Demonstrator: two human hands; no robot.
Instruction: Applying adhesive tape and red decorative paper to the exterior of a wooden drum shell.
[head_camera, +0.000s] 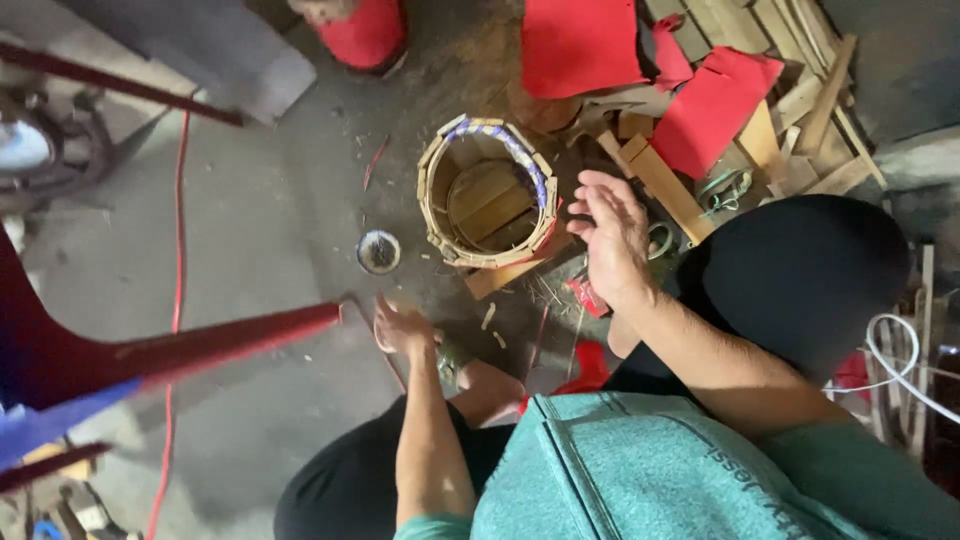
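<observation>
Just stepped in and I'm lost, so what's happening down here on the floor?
A person sits on the floor by a round wooden barrel frame bound with a blue-and-white band. The right hand hovers open beside it, empty. The left hand rests near the ground by a small round tin. Wood offcuts and red sheets lie behind.

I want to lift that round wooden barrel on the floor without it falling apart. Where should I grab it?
Probably best by its outer wall, from above, one hand on each opposite side. The barrel stands upright with its mouth open, made of separate staves held by a band near the rim, so squeezing inward keeps them together. The right hand is already beside it; the left hand is lower, near the floor.
</observation>
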